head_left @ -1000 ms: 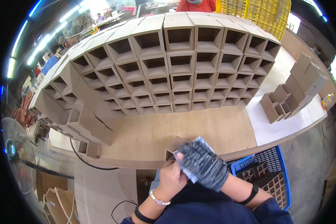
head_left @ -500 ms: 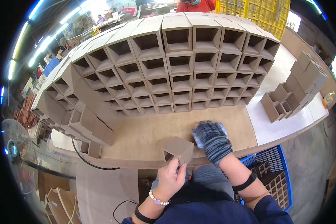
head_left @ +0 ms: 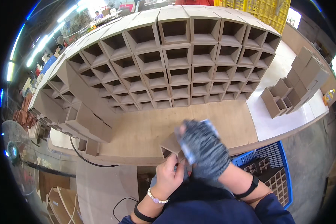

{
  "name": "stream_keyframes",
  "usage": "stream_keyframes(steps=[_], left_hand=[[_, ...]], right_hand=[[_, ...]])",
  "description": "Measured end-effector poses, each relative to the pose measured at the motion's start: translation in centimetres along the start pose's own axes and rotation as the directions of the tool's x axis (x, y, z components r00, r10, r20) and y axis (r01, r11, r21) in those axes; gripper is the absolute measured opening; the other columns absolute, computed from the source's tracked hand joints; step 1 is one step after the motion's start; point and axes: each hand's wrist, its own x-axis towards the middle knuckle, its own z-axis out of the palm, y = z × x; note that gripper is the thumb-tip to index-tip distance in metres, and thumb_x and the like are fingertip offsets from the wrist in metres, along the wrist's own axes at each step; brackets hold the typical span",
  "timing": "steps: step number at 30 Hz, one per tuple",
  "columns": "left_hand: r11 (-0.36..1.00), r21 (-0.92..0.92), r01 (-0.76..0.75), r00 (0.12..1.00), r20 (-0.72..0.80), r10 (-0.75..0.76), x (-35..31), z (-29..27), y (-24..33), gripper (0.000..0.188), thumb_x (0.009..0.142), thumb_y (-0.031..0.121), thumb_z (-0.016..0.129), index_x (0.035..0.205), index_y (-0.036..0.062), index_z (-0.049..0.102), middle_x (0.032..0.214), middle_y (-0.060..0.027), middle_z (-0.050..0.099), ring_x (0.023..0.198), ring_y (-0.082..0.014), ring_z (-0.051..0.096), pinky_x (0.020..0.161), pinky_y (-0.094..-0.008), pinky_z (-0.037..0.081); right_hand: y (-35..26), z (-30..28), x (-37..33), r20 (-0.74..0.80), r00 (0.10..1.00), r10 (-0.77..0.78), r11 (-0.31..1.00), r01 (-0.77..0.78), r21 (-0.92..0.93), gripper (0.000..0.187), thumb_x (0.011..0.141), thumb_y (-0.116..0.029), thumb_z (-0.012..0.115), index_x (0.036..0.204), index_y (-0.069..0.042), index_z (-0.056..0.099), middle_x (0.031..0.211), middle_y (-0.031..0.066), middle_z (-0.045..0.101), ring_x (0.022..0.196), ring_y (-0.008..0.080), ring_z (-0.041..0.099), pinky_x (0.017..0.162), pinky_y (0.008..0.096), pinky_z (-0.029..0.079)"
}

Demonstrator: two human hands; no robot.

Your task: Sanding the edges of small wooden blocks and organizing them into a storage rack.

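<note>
My bare left hand [head_left: 170, 175] pinches the near edge of a small brown open-ended box [head_left: 170, 145] at the table's front edge. My right hand [head_left: 205, 147], in a grey knitted glove, is closed around a thin blue-and-white piece [head_left: 189, 152] that looks like a cloth. It presses against the box's right side and hides much of it. Motion blurs the glove, and its fingertips do not show clearly.
A tall wall of stacked open boxes [head_left: 178, 56] curves across the wooden table [head_left: 138, 143]. More boxes [head_left: 282, 93] stand at the right, near a yellow bottle [head_left: 328, 98]. Below sits a blue crate [head_left: 286, 179] of gridded pieces; a fan [head_left: 15, 149] stands left.
My right hand has moved left and nearer from the tabletop onto the box, bringing the blue-and-white piece against its side. My left hand keeps its hold on the box.
</note>
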Motion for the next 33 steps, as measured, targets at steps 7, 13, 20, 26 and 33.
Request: stream_keyframes(steps=[7,13,20,26,33], left_hand=[[0.998,-0.053,0.034,0.999,-0.025,-0.035,0.1,0.0,-0.2,0.009,0.079,0.003,0.061,0.082,0.0006,0.053,0.068,-0.0170,0.059,0.060,-0.0348,0.060,0.052,-0.0358,0.046],[0.999,-0.045,0.027,0.999,-0.032,-0.028,0.3,-0.2,-0.2,0.008,0.080,0.003,0.060,0.084,-0.0001,0.054,0.069,-0.0174,0.060,0.062,-0.0335,0.062,0.054,-0.0340,0.047],[0.971,-0.201,0.127,0.992,0.010,-0.127,0.2,-0.6,-0.2,0.009,0.084,0.003,0.059,0.088,-0.0027,0.054,0.075,-0.0172,0.064,0.068,-0.0226,0.066,0.061,-0.0281,0.049],[0.946,-0.294,0.137,0.989,-0.021,-0.149,0.8,-0.5,0.1,0.009,0.085,0.004,0.059,0.087,-0.0026,0.054,0.072,-0.0150,0.063,0.066,-0.0165,0.064,0.061,-0.0271,0.048],[0.953,-0.264,0.149,0.988,-0.008,-0.157,-0.1,-0.5,-1.5,0.010,0.085,0.003,0.059,0.081,-0.0008,0.050,0.064,-0.0105,0.057,0.059,-0.0117,0.054,0.056,-0.0255,0.044]], right_hand=[[3.5,3.2,1.4,-0.004,0.971,0.238,0.946,-0.233,-0.224,0.040,0.082,-0.023,0.050,0.118,-0.006,0.055,0.118,0.0164,0.058,0.112,0.0299,0.054,0.100,0.0441,0.036],[-1.7,0.2,-0.5,-0.103,0.990,-0.100,0.993,0.106,0.056,0.039,0.081,-0.020,0.051,0.117,-0.007,0.057,0.117,0.0157,0.059,0.108,0.0298,0.057,0.099,0.0471,0.039],[5.7,4.8,-1.3,0.047,0.973,0.225,0.960,-0.213,-0.179,0.045,0.082,-0.020,0.051,0.126,-0.009,0.051,0.128,0.0162,0.052,0.119,0.0310,0.049,0.101,0.0474,0.035],[-0.2,0.7,-1.5,-0.009,0.992,-0.129,0.991,0.130,0.042,0.039,0.082,-0.022,0.051,0.119,-0.013,0.057,0.123,0.0110,0.055,0.117,0.0300,0.050,0.105,0.0458,0.032],[1.3,1.9,-1.5,-0.070,0.997,-0.040,0.991,0.031,-0.131,0.041,0.079,-0.023,0.053,0.118,-0.011,0.057,0.117,0.0106,0.058,0.113,0.0281,0.052,0.102,0.0438,0.035]])
